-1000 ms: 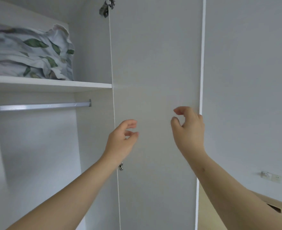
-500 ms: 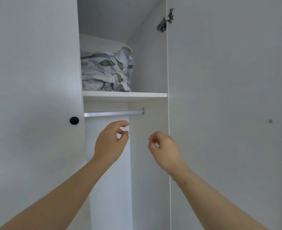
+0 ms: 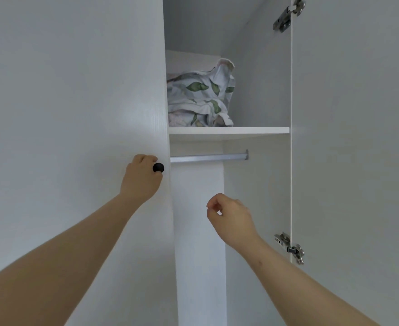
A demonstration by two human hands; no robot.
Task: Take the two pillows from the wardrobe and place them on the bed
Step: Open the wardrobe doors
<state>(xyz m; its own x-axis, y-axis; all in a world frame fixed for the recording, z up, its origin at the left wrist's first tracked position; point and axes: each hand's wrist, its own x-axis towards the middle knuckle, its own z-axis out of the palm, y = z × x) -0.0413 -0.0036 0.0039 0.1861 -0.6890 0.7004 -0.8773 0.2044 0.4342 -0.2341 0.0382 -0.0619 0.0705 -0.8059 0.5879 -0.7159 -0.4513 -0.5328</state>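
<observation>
White pillows with green leaf prints (image 3: 199,100) lie stacked on the wardrobe's top shelf (image 3: 229,130); their left part is hidden behind the closed left door (image 3: 76,102). My left hand (image 3: 142,180) rests on that door with its fingers curled around the black round knob (image 3: 158,167). My right hand (image 3: 231,218) hovers lower, in front of the open compartment, fingers loosely curled and holding nothing. The bed is out of view.
The right door (image 3: 358,137) stands swung open, with metal hinges (image 3: 290,248) along its inner edge. A metal hanging rail (image 3: 209,157) runs under the shelf. Below the rail the compartment shows bare white panels.
The view has swung left, bringing the left door into frame. My left hand moved up and left onto the black knob. My right hand left the right door's edge and dropped lower.
</observation>
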